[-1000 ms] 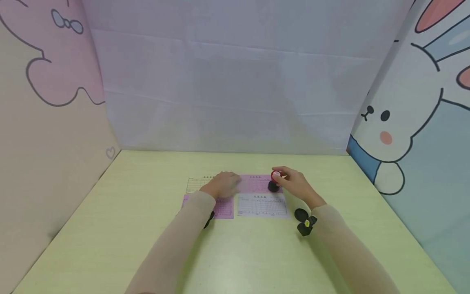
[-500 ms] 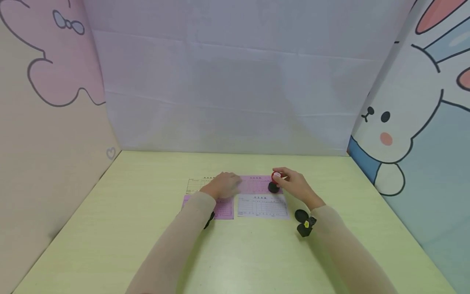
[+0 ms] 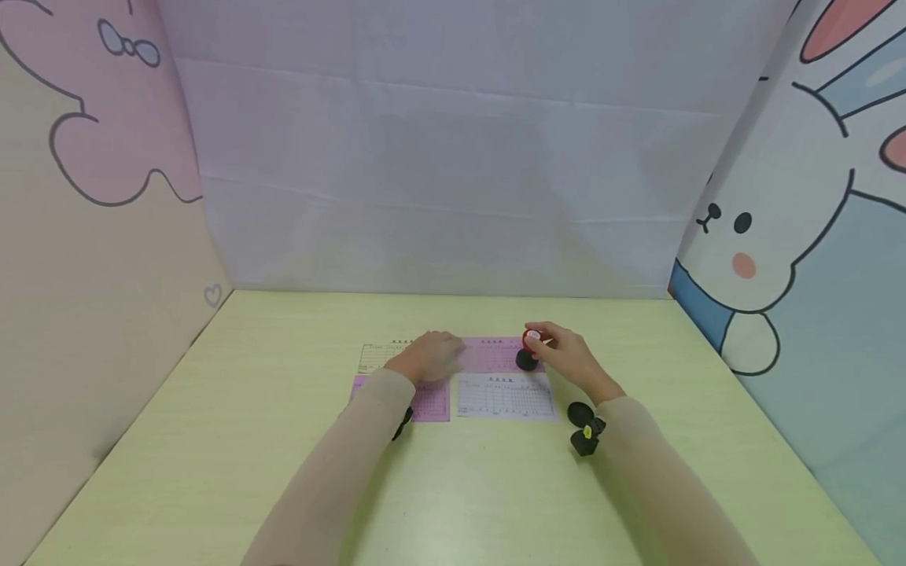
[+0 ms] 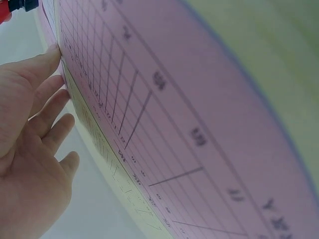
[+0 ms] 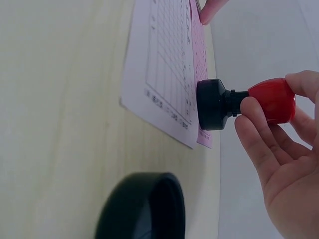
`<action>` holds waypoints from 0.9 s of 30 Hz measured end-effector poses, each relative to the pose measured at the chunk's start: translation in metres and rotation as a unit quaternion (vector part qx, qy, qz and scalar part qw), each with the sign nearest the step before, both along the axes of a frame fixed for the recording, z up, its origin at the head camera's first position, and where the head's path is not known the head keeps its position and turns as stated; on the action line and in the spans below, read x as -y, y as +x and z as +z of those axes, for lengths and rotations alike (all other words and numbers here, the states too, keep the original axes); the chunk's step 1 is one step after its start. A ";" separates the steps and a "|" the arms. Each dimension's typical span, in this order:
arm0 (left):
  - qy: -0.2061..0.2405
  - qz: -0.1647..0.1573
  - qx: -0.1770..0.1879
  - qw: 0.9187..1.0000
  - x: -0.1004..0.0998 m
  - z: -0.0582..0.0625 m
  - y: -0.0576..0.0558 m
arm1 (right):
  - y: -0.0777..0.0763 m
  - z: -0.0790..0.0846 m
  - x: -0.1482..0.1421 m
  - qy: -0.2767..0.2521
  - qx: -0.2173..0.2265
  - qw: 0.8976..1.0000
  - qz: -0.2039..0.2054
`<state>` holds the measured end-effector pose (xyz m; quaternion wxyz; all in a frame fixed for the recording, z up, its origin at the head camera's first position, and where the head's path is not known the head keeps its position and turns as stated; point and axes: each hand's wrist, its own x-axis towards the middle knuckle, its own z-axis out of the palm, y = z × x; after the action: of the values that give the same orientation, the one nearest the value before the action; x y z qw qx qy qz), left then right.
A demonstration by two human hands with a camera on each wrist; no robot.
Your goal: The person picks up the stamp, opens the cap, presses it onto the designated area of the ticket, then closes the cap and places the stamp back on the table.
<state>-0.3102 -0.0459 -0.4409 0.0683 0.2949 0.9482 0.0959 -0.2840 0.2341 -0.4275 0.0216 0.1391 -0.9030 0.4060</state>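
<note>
My right hand (image 3: 572, 360) grips the red handle of a stamp (image 5: 271, 102), thumb and fingers around it. The stamp's black base (image 5: 210, 104) stands upright on the right part of the back-right pink form (image 3: 491, 354). My left hand (image 3: 428, 358) lies with fingers extended across the left end of that form, beside the yellow form (image 3: 378, 356). In the left wrist view its fingertips (image 4: 62, 94) touch the paper near where the sheets meet. The stamp's printing face is hidden against the form.
In front lie a white form (image 3: 506, 395) and a second pink form (image 3: 433, 402), partly under my left sleeve. A round black cap (image 5: 142, 209) sits on the table near my right wrist. White cloth (image 3: 453, 157) backs the table, with cartoon-printed panels at both sides.
</note>
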 end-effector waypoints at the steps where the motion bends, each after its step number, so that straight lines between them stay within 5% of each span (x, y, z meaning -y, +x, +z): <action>1: 0.000 0.000 0.000 1.000 0.000 0.000 0.000 | 0.000 0.000 0.000 0.000 -0.001 1.000 -0.001; 27: 0.002 0.007 0.006 1.000 0.000 -0.002 -0.001 | 0.002 0.003 0.004 0.012 0.016 1.000 0.015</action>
<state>-0.3107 -0.0458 -0.4426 0.0732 0.2878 0.9496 0.1001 -0.2820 0.2301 -0.4242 -0.0006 0.1464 -0.9059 0.3975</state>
